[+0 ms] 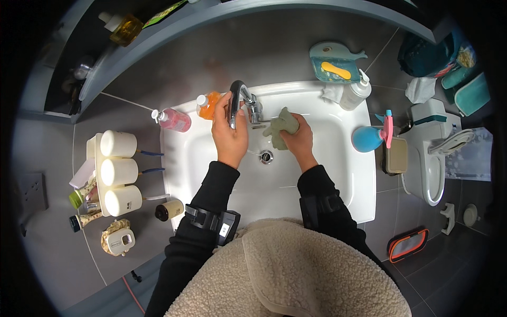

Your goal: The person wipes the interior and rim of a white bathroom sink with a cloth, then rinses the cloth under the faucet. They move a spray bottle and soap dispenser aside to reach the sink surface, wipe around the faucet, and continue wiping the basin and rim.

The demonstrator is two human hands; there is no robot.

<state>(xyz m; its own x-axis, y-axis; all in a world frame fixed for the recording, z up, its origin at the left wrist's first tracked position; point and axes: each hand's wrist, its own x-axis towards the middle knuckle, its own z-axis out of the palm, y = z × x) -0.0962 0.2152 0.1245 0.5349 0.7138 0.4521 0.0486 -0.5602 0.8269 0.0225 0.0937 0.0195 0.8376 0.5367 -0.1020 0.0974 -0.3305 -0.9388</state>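
My left hand (pixel 231 134) is at the chrome faucet spout (pixel 234 103), with the thumb on its right side and the fingers on its left. It looks closed on the spout, although some contact is hidden. Just beyond those fingers stands an orange bottle (pixel 209 106) with a white cap. My right hand (pixel 300 138) grips a crumpled grey-green cloth (pixel 281 127) to the right of the faucet base (pixel 255 112). Both hands are over the white sink (pixel 327 174), beyond the drain (pixel 266 157).
A pink pump bottle (pixel 176 120) and a dark bottle (pixel 169 210) line the left side, near white cups (pixel 121 171). A soap dish (pixel 334 66), a clear pump bottle (pixel 355 93) and a blue spray bottle (pixel 368 139) stand at the right. The toilet (pixel 426 156) is farther right.
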